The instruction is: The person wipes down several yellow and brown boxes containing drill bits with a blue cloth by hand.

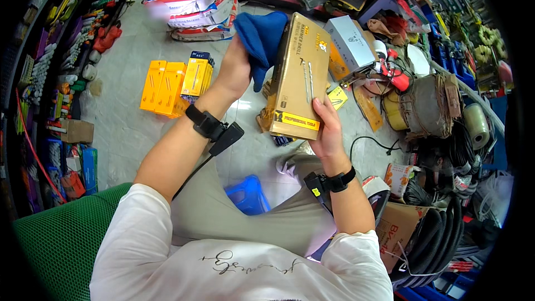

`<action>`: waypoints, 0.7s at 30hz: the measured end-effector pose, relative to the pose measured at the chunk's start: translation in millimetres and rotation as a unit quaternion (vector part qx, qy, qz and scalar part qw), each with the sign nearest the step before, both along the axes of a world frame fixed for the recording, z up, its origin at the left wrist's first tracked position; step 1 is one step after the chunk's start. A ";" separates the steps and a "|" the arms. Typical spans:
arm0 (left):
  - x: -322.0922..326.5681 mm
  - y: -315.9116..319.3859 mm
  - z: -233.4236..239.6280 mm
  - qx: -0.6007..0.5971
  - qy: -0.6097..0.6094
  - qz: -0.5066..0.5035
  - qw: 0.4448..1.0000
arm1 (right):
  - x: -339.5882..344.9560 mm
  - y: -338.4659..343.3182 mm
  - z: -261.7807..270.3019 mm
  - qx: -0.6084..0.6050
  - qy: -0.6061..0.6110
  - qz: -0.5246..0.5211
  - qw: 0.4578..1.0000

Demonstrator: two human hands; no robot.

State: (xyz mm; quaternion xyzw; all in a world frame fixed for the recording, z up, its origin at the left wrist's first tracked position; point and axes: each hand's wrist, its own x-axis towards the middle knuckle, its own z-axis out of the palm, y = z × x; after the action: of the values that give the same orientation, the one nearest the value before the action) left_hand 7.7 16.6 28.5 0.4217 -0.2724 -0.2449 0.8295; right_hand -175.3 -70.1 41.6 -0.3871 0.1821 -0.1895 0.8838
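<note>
My right hand (pixel 328 127) grips the lower right edge of a brown cardboard hammer drill bit box (pixel 301 79), raised and slightly tilted over the floor. A blue cloth (pixel 265 37) is bunched in my left hand (pixel 234 67), its folds against or close to the box's upper left side. The fingers of that hand are mostly hidden by the cloth. Left of it on the floor stand orange boxes (pixel 163 88) and a stack of yellow and dark blue drill bit packs (pixel 196 75). More small packs lie partly hidden beneath the brown box.
Printed sacks (pixel 188 4) are piled at the back. Beyond the brown box sits a white box (pixel 351 42). Cable coils (pixel 430 238) and a wire-wrapped roll (pixel 426 104) crowd the right. A blue plastic stool (pixel 248 194) shows between my legs; stocked shelves (pixel 46 71) line the left.
</note>
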 end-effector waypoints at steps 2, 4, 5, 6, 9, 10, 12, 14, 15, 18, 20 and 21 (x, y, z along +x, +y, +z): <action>-3.8 1.4 1.6 0.050 -0.121 0.004 0.991 | 0.1 0.1 -0.5 -0.063 0.016 -0.008 0.998; -19.5 2.4 19.7 0.102 -0.149 0.003 0.984 | -0.1 0.2 -0.1 -0.056 0.014 -0.027 0.998; -21.6 5.6 23.3 0.123 -0.131 -0.010 0.984 | 0.6 -2.6 0.5 -0.057 0.014 -0.028 0.998; -24.7 7.0 21.0 0.123 -0.133 -0.013 0.983 | 1.2 -5.4 1.5 -0.058 0.014 -0.031 0.998; -33.9 9.4 13.1 0.086 -0.087 -0.087 0.989 | -0.2 -13.9 5.7 -0.040 0.017 -0.044 0.998; -32.5 9.0 12.4 0.085 -0.087 -0.091 0.988 | -1.5 -16.2 6.0 -0.039 0.017 -0.041 0.998; -29.6 8.4 12.0 0.081 -0.046 -0.089 0.992 | -2.2 -14.5 5.6 -0.038 0.024 -0.047 0.998; -19.8 6.8 11.2 0.102 -0.042 -0.094 0.989 | -2.7 -12.1 3.7 -0.065 0.020 -0.028 0.997; -11.7 4.0 9.8 0.121 -0.052 -0.086 0.988 | -2.7 -9.8 3.3 -0.088 0.019 -0.025 0.996; -0.9 0.9 5.3 0.150 -0.094 -0.043 0.983 | 1.4 -1.1 4.6 -0.105 0.012 -0.020 0.994; 4.4 -1.4 -0.9 0.092 -0.037 -0.062 0.993 | 2.0 -1.1 3.5 -0.098 0.012 -0.020 0.995; 0.4 -4.9 -1.9 0.069 -0.066 -0.055 0.994 | 1.6 -2.7 3.4 -0.096 0.009 -0.029 0.995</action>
State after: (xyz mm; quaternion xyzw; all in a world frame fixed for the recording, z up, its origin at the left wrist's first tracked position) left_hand 8.1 11.7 26.5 0.4777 -0.3316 -0.2798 0.7639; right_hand -173.7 -72.8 45.0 -0.4664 0.1826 -0.2284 0.8349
